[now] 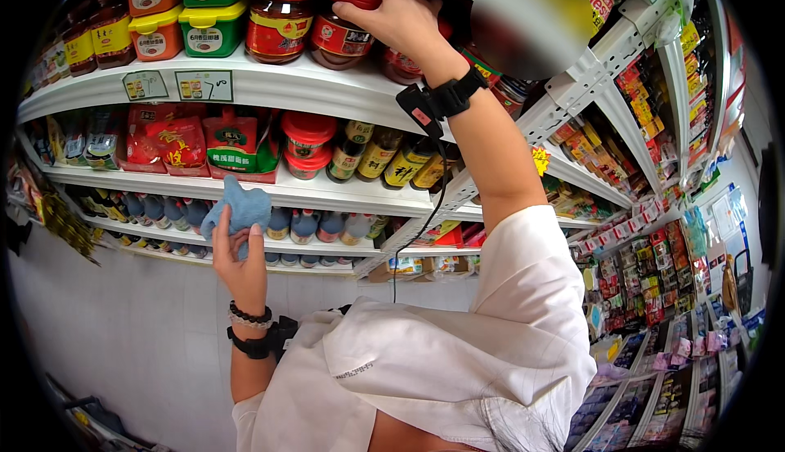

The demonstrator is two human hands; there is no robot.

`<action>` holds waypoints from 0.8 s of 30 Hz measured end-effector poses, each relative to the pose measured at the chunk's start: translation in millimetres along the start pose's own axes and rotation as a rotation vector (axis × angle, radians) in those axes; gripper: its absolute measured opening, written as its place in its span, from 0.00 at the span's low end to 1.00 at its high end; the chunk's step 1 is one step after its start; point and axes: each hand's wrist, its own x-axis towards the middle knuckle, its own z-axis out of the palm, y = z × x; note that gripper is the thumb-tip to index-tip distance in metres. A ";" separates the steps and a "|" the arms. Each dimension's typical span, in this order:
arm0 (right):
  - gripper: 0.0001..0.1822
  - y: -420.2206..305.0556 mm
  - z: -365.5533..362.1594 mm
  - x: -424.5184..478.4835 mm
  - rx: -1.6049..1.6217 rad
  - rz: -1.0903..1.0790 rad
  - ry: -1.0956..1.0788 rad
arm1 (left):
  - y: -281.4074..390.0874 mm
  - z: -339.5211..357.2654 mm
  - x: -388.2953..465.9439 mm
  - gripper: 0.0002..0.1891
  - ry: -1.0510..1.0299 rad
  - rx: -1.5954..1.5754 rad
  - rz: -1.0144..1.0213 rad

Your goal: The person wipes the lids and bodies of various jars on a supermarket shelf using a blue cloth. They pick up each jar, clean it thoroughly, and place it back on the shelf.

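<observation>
My left hand [241,262] holds a crumpled blue cloth [238,210] in front of the lower shelves. Up on the top visible shelf [270,87], my right hand [398,13] reaches over a red-lidded glass jar of dark sauce [341,38], with the thumb against its lid. The other fingers are partly hidden behind the hand, so their contact is unclear. A similar red-lidded jar [280,26] stands just left of it, and another jar [402,66] is partly hidden below my right wrist. Green and orange tubs with yellow lids [211,32] are stacked farther left.
The shelf below carries red bags [178,145], stacked red tubs [308,142] and dark bottles with yellow labels [377,154]. Lower still stand blue-looking bottles [305,226]. A perforated white shelf upright [573,90] rises at the right. A black cable [423,222] hangs from my right wrist device.
</observation>
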 end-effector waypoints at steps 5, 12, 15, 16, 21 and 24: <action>0.43 0.8 0.2 -16.5 -0.042 0.021 0.116 | 2.2 -2.8 -0.8 0.24 -0.011 -0.008 -0.021; 0.44 -13.0 -37.0 -64.6 0.150 -0.268 0.551 | -1.4 3.1 1.4 0.26 -0.168 -0.166 -0.125; 0.48 -37.5 -36.9 -105.1 0.430 -0.315 0.435 | 2.9 14.1 11.8 0.37 -0.407 -0.482 -0.129; 0.49 -52.4 -32.6 -119.0 0.494 -0.342 0.362 | 6.3 22.8 13.5 0.40 -0.449 -0.660 -0.143; 0.50 -112.9 4.2 -176.4 0.693 -0.194 0.248 | 11.3 22.5 4.0 0.48 -0.435 -0.932 -0.484; 0.52 -117.4 14.7 -191.7 0.909 -0.183 0.093 | -8.8 11.1 -2.4 0.42 -0.310 -1.029 -0.546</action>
